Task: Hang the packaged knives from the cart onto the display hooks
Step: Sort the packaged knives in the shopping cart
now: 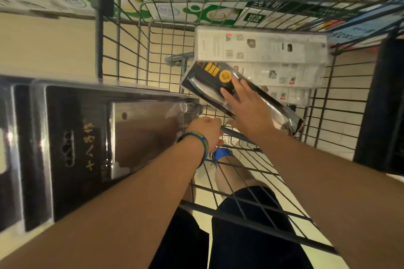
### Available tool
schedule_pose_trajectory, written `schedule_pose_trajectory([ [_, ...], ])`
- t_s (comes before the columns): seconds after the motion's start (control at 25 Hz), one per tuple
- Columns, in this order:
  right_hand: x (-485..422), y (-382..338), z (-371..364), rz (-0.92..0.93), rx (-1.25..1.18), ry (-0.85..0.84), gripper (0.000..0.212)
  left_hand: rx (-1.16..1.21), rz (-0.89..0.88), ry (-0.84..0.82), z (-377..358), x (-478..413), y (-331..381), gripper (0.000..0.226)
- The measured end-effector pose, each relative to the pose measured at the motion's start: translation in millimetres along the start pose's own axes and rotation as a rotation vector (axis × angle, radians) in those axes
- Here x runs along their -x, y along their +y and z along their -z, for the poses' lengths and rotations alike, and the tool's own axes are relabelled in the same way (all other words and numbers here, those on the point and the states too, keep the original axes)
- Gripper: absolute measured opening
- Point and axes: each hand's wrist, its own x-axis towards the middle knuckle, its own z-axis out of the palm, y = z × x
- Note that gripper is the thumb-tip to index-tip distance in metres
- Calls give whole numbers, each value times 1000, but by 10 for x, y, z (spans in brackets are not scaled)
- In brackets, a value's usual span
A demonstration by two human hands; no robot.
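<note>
Two hands over a wire cart of packaged knives

The cart's far and right walls are crowded. Three white packs are stacked flat against the far wires, and bare mesh lies open on the left half of the basket. The large cleaver pack is held clear of the cart on the left; it is a clear blister over a black card with gold characters and shows a broad steel blade. A black knife pack with a round yellow sticker lies slanted in the basket, overlapping the white packs, its lower corner near the right wall. The right hand lies flat on it, fingers straight and spread. The left hand, above a blue wristband, has its fingers curled tight on the cleaver pack's end.
</note>
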Motion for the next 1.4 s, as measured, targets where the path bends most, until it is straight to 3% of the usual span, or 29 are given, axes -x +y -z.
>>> schedule_pose_trajectory([
  [0.08,104,83,-118,-236,-61,-64,122,-193,-118,-9,32,18,-18,23],
  [0.16,80,188,-100,-525,-178,-57,133,-480,-277,37,96,1,-38,30],
  [0.32,-29,279,11,-434,1,-6,121,-538,-334,10,118,-22,-43,31],
  [0.4,-99,381,117,-395,-19,10,107,-362,-312,-1,101,-33,-48,26],
  [0.52,-17,345,267,-396,-234,108,59,-161,-267,0,162,71,-39,17],
  [0.64,193,128,483,-316,-363,195,41,-77,-287,35,262,292,-9,21],
  [0.72,364,-54,710,-367,-545,276,42,35,-251,37,294,555,47,28],
  [0.84,602,-399,1147,-535,-1086,414,40,156,-184,-61,324,1105,114,45],
  [1.0,1034,-789,1874,-529,-1503,541,48,28,-200,-286,324,1752,18,68],
  [1.12,1358,-908,2552,-487,-1905,660,43,14,-248,-291,182,2226,100,66],
  [1.28,1715,-853,3521,-416,-2410,772,32,165,-439,-235,3,2948,502,70],
  [1.32,1822,-808,3731,-414,-2473,755,27,178,-513,-238,-29,3136,603,74],
  [1.4,2051,-733,4088,-380,-2551,679,38,223,-658,-249,-97,3535,775,76],
])
